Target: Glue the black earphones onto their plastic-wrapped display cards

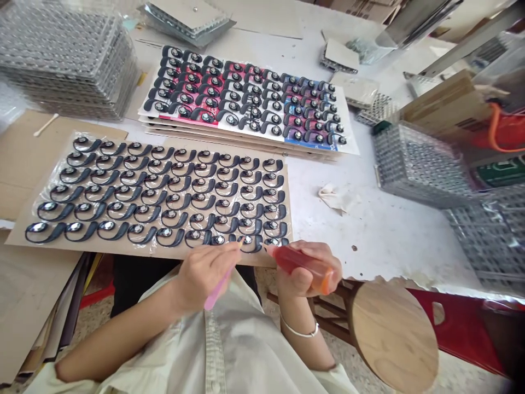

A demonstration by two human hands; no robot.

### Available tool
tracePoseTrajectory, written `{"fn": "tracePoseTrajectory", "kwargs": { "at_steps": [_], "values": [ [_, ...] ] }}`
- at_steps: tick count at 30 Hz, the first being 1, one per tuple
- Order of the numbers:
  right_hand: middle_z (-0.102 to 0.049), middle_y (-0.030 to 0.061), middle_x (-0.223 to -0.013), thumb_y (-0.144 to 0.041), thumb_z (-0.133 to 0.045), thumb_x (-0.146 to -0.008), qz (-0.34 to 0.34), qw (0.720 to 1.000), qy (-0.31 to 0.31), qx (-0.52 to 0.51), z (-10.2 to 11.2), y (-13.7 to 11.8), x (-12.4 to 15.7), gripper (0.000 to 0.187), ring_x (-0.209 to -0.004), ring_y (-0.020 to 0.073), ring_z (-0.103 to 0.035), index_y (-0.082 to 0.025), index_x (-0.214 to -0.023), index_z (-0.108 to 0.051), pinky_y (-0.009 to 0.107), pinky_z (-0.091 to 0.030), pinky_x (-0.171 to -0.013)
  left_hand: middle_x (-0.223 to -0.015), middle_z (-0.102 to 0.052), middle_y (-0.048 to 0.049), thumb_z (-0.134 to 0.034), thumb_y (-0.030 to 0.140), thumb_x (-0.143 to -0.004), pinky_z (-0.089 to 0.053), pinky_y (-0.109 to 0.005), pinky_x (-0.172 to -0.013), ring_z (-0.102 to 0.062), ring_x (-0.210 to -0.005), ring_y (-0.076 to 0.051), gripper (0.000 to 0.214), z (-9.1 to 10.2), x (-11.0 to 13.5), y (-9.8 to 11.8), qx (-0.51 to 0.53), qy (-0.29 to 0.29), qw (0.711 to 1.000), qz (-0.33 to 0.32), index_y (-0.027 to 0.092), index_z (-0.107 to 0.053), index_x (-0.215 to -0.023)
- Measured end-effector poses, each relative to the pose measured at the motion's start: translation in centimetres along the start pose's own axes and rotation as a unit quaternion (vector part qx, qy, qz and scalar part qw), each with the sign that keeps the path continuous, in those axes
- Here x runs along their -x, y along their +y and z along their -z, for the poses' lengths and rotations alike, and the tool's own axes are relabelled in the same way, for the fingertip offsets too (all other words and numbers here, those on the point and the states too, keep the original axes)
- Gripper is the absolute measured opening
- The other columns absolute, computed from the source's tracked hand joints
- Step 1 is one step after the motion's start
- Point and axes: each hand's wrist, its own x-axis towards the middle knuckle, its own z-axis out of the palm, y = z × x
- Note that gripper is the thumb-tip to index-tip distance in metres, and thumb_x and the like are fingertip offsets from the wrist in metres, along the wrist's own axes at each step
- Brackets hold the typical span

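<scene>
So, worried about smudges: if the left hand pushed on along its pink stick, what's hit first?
Likely the earpiece at the tip of the pink stick in the left hand; depth is unclear.

Left hand (205,271) grips a pink stick (221,282), tip at the near row of earpieces (246,241) on a cardboard sheet (156,194). Right hand (307,271) holds an orange bottle (303,265) just beside. Wooden stool (389,334) nearby.

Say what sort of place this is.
Probably a small assembly or packing workshop: a cardboard sheet of identical ear-hook parts, a stack of printed cards bearing more, and piles of clear trays. The left hand holds a pink stick, the right hand a red bottle.
</scene>
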Motion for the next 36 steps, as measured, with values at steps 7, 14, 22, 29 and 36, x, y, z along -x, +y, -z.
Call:
{"fn": "tracePoseTrajectory", "kwargs": {
  "at_steps": [7, 14, 22, 29, 36],
  "values": [
    [-0.059, 0.0015, -0.072, -0.042, -0.065, -0.08, -0.027, 0.997, -0.063, 0.023, 0.3, -0.2, -0.3, 0.026, -0.061, 0.0167, -0.056, -0.019, -0.093, -0.061, 0.033, -0.048, -0.048, -0.098, -0.073, -0.0054, -0.07, 0.007, -0.079, -0.06, -0.021, -0.08, -0.071, -0.089, -0.016, 0.024, 1.3, 0.5, -2.9, -0.011, 0.108, 0.992, 0.067, 0.015, -0.062, -0.101],
    [-0.06, 0.0022, -0.076, -0.036, -0.068, -0.079, -0.009, 0.997, -0.073, 0.023, 0.2, 0.0, -0.3, 0.026, -0.063, 0.0169, -0.057, -0.018, -0.096, -0.061, 0.033, -0.049, -0.049, -0.096, -0.073, -0.0052, -0.07, 0.005, -0.077, -0.061, -0.023, -0.081, -0.071, -0.09, -0.017, 0.026, 0.7, 1.2, -3.5, 0.009, 0.109, 0.992, 0.065, 0.015, -0.063, -0.1],
    [-0.061, 0.0017, -0.074, -0.037, -0.067, -0.079, -0.01, 0.996, -0.08, 0.034, 0.2, -0.1, -0.2, 0.025, -0.061, 0.0167, -0.057, -0.019, -0.095, -0.06, 0.032, -0.049, -0.047, -0.097, -0.073, -0.0056, -0.071, 0.005, -0.077, -0.06, -0.022, -0.079, -0.071, -0.088, -0.016, 0.028, 0.8, 1.2, -3.6, -0.004, 0.102, 0.993, 0.051, 0.015, -0.062, -0.101],
    [-0.059, 0.001, -0.07, -0.042, -0.065, -0.08, -0.004, 0.996, -0.075, 0.04, 0.2, -0.1, -0.1, 0.026, -0.056, 0.0157, -0.056, -0.019, -0.091, -0.06, 0.032, -0.047, -0.044, -0.095, -0.073, -0.0052, -0.07, 0.006, -0.078, -0.06, -0.021, -0.076, -0.072, -0.086, -0.016, 0.025, 0.9, 0.9, -3.5, -0.013, 0.103, 0.994, 0.045, 0.015, -0.061, -0.1],
    [-0.057, 0.0004, -0.068, -0.044, -0.065, -0.08, -0.007, 0.996, -0.076, 0.041, 0.3, -0.1, -0.2, 0.026, -0.055, 0.0156, -0.055, -0.02, -0.089, -0.059, 0.031, -0.046, -0.042, -0.096, -0.073, -0.0043, -0.069, 0.007, -0.079, -0.06, -0.022, -0.077, -0.071, -0.088, -0.016, 0.027, 0.8, 1.3, -3.6, -0.008, 0.103, 0.993, 0.05, 0.016, -0.061, -0.103]
  ]
}}
